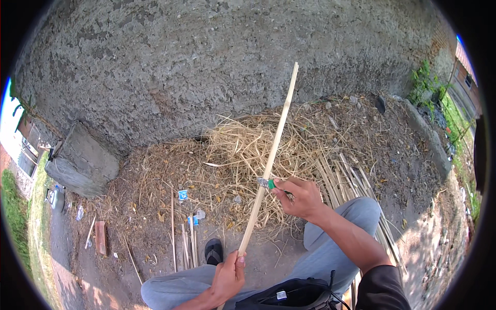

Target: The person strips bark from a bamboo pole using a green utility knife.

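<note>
Left hand (229, 275) grips long, pale wooden strip (279, 132); above that grip, right hand (301, 198) clasps green-handled metal knife (271, 184) against strip. Likely shaving step; next stroke needs steady anchoring below.

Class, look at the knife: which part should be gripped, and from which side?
The knife is probably best gripped by its green handle, coming from the right, as the right hand does: the handle points right, while the metal blade points left across the strip.
</note>
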### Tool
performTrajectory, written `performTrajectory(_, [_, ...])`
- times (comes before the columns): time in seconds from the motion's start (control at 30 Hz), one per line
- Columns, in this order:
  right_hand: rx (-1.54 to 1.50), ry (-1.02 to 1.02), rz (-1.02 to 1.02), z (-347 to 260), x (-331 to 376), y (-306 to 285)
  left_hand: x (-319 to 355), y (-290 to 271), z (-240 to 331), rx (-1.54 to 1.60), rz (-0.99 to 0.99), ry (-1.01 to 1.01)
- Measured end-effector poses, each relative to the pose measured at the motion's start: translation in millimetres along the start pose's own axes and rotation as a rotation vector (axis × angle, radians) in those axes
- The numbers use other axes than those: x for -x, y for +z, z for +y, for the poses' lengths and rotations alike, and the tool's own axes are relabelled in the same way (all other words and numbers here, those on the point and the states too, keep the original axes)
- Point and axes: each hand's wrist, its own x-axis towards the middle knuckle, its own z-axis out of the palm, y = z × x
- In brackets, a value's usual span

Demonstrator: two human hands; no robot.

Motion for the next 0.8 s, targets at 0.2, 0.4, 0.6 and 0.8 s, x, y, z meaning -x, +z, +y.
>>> performTrajectory(0.2, [-0.005,0.159,0.052,9.3,-7.7,-0.5,14.0,-2.0,13.1,-0.038,0.101,0.027])
performTrajectory(0.4, [0.036,0.331,0.078,40.4,-26.0,-11.4,55.9,-10.3,5.5,-0.116,-0.027,-0.086])
performTrajectory(0.6, [0.041,0.271,0.123,66.3,-24.2,-18.3,92.5,-28.8,24.6,-0.097,-0.056,-0.218])
performTrajectory(0.8, [-0.671,0.876,0.478,85.6,-52.5,-57.4,112.8,-37.5,-3.6,0.035,-0.003,-0.070])
